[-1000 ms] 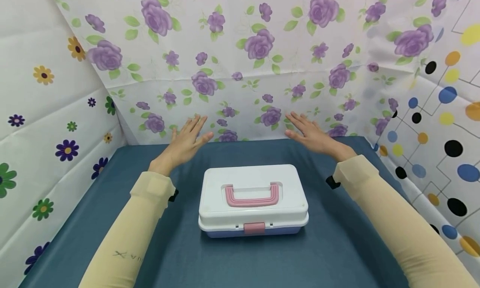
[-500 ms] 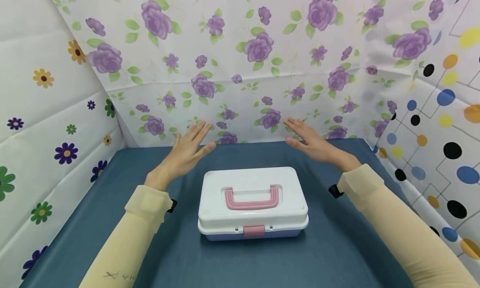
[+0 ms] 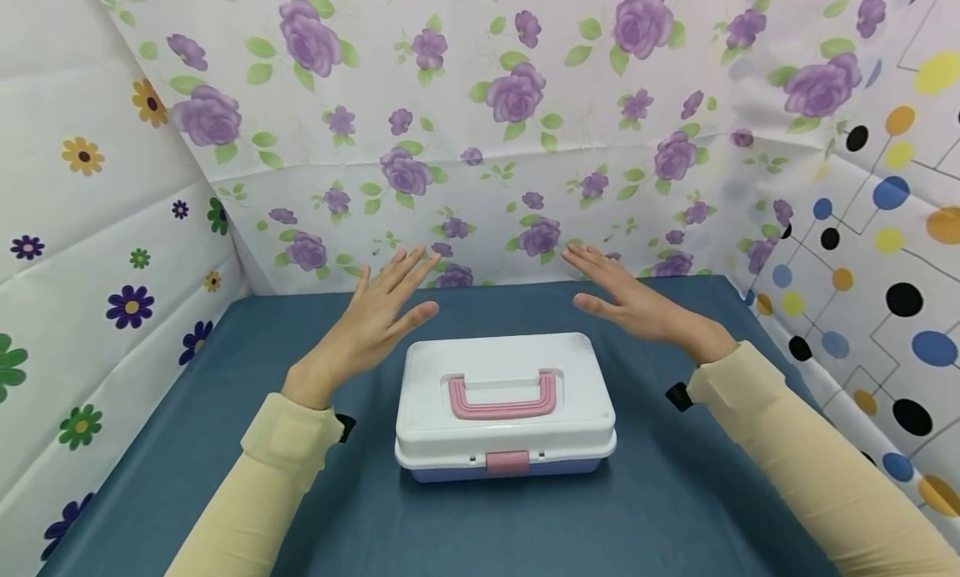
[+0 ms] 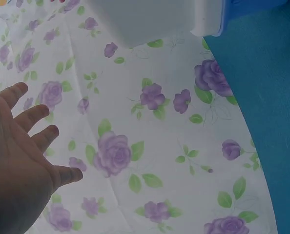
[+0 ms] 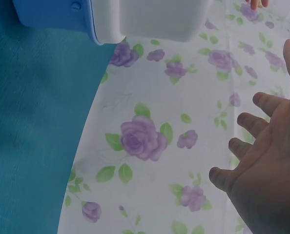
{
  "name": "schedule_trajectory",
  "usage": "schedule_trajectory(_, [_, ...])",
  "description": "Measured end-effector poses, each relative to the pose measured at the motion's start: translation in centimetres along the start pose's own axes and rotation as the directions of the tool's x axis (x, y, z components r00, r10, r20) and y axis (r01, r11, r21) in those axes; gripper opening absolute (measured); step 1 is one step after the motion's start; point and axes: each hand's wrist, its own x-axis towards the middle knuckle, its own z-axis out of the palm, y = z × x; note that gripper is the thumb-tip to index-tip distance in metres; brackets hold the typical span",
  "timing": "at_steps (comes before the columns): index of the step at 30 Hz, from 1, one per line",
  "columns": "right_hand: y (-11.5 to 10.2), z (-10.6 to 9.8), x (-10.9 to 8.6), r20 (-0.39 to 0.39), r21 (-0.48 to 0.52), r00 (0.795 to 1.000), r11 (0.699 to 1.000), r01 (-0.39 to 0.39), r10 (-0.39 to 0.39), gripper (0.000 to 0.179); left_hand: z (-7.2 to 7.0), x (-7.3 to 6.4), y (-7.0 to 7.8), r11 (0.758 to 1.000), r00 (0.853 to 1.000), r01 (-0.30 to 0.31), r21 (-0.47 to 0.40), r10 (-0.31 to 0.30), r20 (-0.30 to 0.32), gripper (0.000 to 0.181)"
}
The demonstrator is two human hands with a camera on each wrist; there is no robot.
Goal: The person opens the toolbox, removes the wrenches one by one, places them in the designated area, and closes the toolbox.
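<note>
Cream-coloured fabric sleeves, the left sleeve and the right sleeve, enter from the near edge, each with a small black fitting beneath the cuff. Between them, on a table spread with dark blue cloth, lies the principal object: a rectangular white-lidded box, apparently plastic, with a blue-violet base. At its front, a pink rectangular latch spans the seam; the lid sits down on the base. Behind the latch, a pink U-shaped carrying handle lies folded flat in the recess of the lid. Farther off, the left hand and the right hand are raised on either side of the box's rear part, fingers extended and thumbs spread; both are empty and apart from it, as the wrist views confirm. The step in hand is judged to be preparatory, with no contact made and the box unopened. Any next move on the box would call for bringing the hands back and down, either to its sides or to the latch, one hand steadying it while the other works. Beyond hangs a white cloth printed with purple roses.
</note>
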Motion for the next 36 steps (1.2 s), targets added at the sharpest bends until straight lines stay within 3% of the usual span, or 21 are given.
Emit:
schedule_trajectory(7, [-0.3, 0.4, -0.5, 0.024, 0.012, 0.999, 1.000, 0.024, -0.024, 0.070, 0.5, -0.2, -0.1, 0.998, 0.999, -0.033, -0.045, 0.034, 0.026, 0.075])
schedule_trajectory(13, [-0.9, 0.8, -1.1, 0.076, 0.022, 0.997, 0.999, 0.031, -0.032, 0.071, 1.2, -1.2, 0.1, 0.990, 0.993, -0.116, -0.078, 0.119, 0.026, 0.071])
schedule_trajectory(24, [-2.4, 1.0, -1.6, 0.117, 0.030, 0.990, 0.997, 0.070, -0.073, 0.072, 1.3, -2.3, 1.0, 0.966, 0.965, -0.257, -0.012, 0.256, -0.059, 0.064])
schedule_trajectory(31, [-3.3, 1.3, -2.2, 0.121, 0.032, 0.989, 0.996, 0.086, -0.090, 0.073, 1.7, -3.1, 1.2, 0.957, 0.956, -0.288, 0.017, 0.288, -0.058, 0.062])
schedule_trajectory(36, [-3.5, 1.7, -2.5, 0.139, 0.037, 0.983, 0.992, 0.119, -0.123, 0.073, 2.0, -3.5, 1.1, 0.941, 0.941, -0.333, 0.056, 0.336, -0.051, 0.063])
